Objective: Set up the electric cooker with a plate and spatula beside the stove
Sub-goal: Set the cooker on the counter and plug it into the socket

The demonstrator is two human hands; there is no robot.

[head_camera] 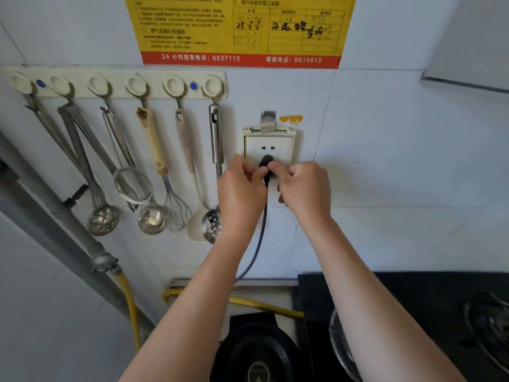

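Both hands are raised to the white wall socket (pixel 268 144). My left hand (pixel 241 188) and my right hand (pixel 303 186) pinch the black plug (pixel 265 161) from either side; the plug sits in the socket's lower holes. Its dark cord (pixel 260 238) hangs down between my forearms toward the black electric cooker (pixel 256 351) on the counter at the bottom centre. A slotted metal spatula (pixel 212 224) hangs on the wall just left of my left wrist, partly hidden by it. No plate is clearly in view.
A hook rail (pixel 118 84) carries ladles, a strainer (pixel 132 186), a whisk (pixel 176 208) and other utensils. The black gas stove (pixel 440 299) lies at the bottom right with a glass lid (pixel 341 346) on it. A yellow gas hose (pixel 132 310) and grey pipe (pixel 55 213) run down the left.
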